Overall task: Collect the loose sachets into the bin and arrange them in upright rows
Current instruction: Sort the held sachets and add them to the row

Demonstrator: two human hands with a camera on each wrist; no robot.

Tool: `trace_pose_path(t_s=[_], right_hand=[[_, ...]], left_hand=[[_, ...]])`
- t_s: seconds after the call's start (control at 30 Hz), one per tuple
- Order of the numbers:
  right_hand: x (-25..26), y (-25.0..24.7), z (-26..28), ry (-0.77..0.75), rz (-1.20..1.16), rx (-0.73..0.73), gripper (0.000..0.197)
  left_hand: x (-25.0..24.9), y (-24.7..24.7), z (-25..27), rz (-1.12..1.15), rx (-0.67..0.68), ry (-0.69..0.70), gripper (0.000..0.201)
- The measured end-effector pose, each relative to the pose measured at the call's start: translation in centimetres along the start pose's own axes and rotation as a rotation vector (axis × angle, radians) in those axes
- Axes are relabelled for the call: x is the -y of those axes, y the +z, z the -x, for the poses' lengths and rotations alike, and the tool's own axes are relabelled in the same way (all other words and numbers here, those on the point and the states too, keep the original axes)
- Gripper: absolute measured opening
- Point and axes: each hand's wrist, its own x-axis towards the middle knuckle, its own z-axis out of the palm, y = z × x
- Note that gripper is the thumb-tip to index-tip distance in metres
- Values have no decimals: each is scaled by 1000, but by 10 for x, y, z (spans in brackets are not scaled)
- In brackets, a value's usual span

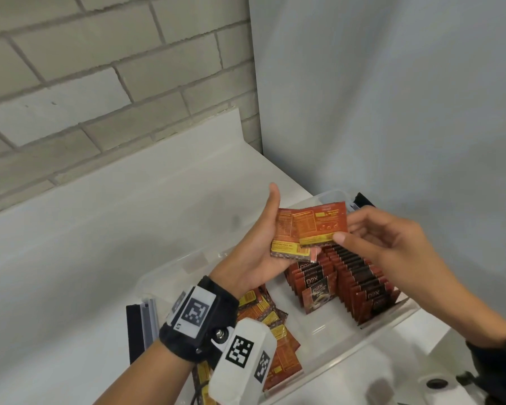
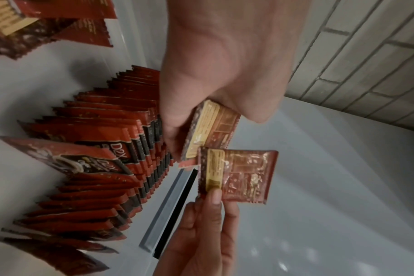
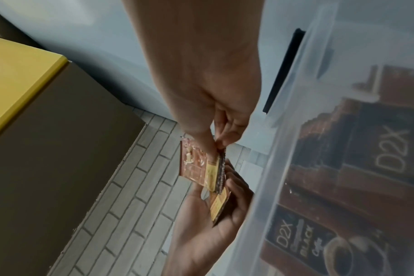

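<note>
Above the clear plastic bin (image 1: pixel 392 323), my left hand (image 1: pixel 260 244) holds a small stack of red-orange sachets (image 1: pixel 287 229) in its palm, thumb up. My right hand (image 1: pixel 371 238) pinches one sachet (image 1: pixel 323 223) by its corner, overlapping the stack. The left wrist view shows the pinched sachet (image 2: pixel 241 175) just below the held stack (image 2: pixel 208 130). Inside the bin, two upright rows of sachets (image 1: pixel 348 282) stand at the right, and several loose sachets (image 1: pixel 275 331) lie flat at the left, partly hidden by my left wrist.
The bin sits on a white counter (image 1: pixel 100 244) in a corner between a brick wall (image 1: pixel 100 68) and a plain white wall. A black and grey bin latch (image 1: pixel 142 325) juts at the left end. A yellow-topped box (image 3: pixel 19 84) shows in the right wrist view.
</note>
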Motion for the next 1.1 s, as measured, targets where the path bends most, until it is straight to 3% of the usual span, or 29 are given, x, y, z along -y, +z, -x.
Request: trace_pose_path(t_s=[0.1, 0.27, 0.43, 0.57, 0.6, 0.67, 0.77, 1.03, 1.1], right_hand=[[6, -2, 1, -55, -14, -55, 5], [3, -6, 2, -175, 181, -42, 11], [-4, -7, 3, -294, 371, -10, 18], [0, -4, 3, -110, 114, -13, 33], [3, -3, 3, -36, 15, -32, 31], [12, -1, 4, 73, -101, -32, 10], [13, 5, 7, 190, -61, 116, 35], [2, 9, 0, 275, -165, 58, 23], [2, 7, 0, 280, -271, 29, 32]], left_hand=[[2, 0, -2, -18, 4, -48, 78], [2, 4, -1, -115, 66, -70, 34], [1, 0, -1, -156, 102, -35, 31], [2, 2, -2, -113, 95, 42, 34], [2, 2, -2, -98, 86, 67, 36], [2, 1, -2, -65, 77, 114, 40], [3, 0, -3, -34, 77, 159, 39], [3, 1, -2, -98, 25, 224, 32], [2, 0, -2, -79, 21, 213, 33]])
